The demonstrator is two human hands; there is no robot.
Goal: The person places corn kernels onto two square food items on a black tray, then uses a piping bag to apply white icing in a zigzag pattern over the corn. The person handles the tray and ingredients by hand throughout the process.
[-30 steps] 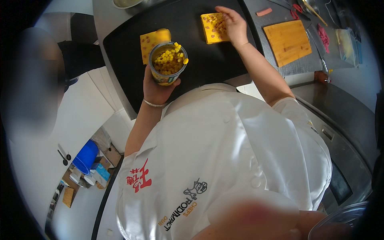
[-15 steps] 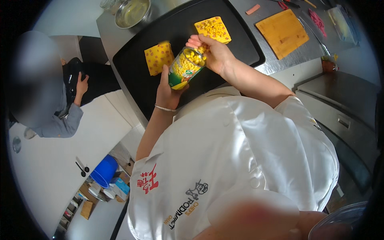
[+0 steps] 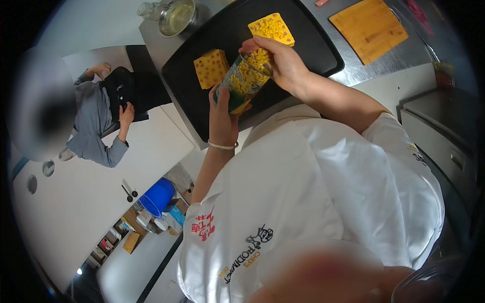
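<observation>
My left hand [image 3: 224, 112] wraps round an open tin of corn [image 3: 237, 86] with a green label, tilted toward the upper right. At its mouth, my right hand [image 3: 284, 61] is cupped around yellow corn kernels [image 3: 259, 58]. Just beyond that hand lies a square yellow slab [image 3: 271, 29] topped with corn and small reddish bits. Left of the tin is a second square yellow slab [image 3: 211, 69], dotted with reddish-brown pieces. Both slabs lie on a large black tray [image 3: 178, 70]. The fingertips of my right hand are partly hidden by kernels and the tin's rim.
A wooden cutting board [image 3: 369, 29] lies on the steel counter to the right of the tray. At the far left stand a metal bowl [image 3: 177, 17] and a glass jar [image 3: 150, 10]. Another person in grey sleeves [image 3: 96, 118] is at the left, near the counter.
The view has shifted, so the scene sits further right. Kernels have gathered at the tin's mouth against my right hand. The other person's hands have moved apart.
</observation>
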